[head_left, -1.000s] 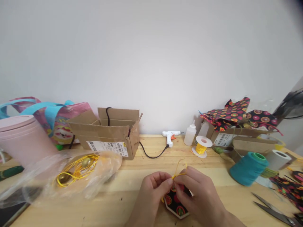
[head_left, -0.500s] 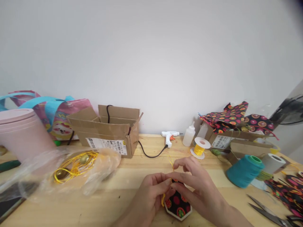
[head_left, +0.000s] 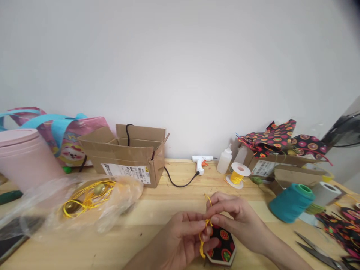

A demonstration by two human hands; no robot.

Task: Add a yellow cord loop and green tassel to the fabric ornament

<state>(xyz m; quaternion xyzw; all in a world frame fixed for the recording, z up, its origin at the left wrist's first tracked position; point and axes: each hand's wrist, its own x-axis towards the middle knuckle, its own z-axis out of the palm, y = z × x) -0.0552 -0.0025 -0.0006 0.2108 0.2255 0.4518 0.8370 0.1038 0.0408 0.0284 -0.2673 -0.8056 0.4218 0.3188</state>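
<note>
- Left hand: gripping, thumb and finger pinched on yellow cord; sited on the near side of the glue gun.
- Right hand: gripping, thumb and forefinger closed at the same knot, from the right; near side of the glue gun, slightly right.
- Patterned hexagon: near side of the glue gun, between and below the hands. Left fingers overlap its left edge; the left hand appears nearer. Upper end covered; long axis cannot be confirmed.
- Cord: knot between both sets of fingertips, one length hanging down beside the hexagon.
- Clear bag: left of the glue gun; holds tangled yellow string and brass-coloured balls.
- Cardboard box: left of the glue gun, open; black cable over its rim, floor hidden.
- Second box: right of the glue gun, topped with patterned cloth.
</note>
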